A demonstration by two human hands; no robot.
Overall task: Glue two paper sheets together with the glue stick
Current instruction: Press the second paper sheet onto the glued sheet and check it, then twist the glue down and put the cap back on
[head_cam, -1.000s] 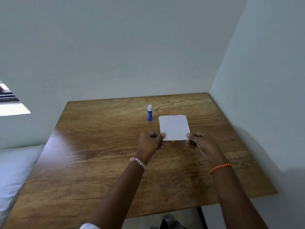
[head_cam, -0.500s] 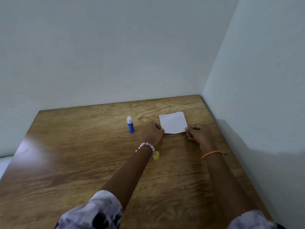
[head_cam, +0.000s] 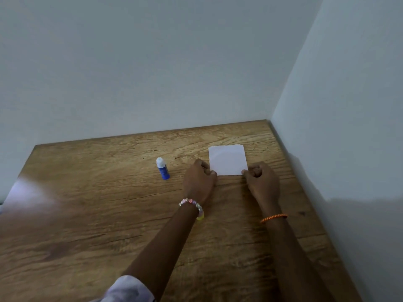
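A small stack of white paper sheets (head_cam: 227, 160) lies flat on the wooden table (head_cam: 87, 214), near its far right corner. My left hand (head_cam: 199, 182) pinches the near left corner of the sheets, fingers curled. My right hand (head_cam: 262, 182) pinches the near right corner the same way. A blue glue stick (head_cam: 163, 168) with a white cap stands upright on the table, to the left of my left hand and apart from it.
Grey walls close the table in at the back and along the right side (head_cam: 327, 171). A bead bracelet (head_cam: 192, 203) is on my left wrist and an orange band (head_cam: 273, 217) on my right.
My head has leaned in and turned right, so the table fills more of the view. Both hands stay at the near corners of the paper, which has slid a little away from the glue stick.
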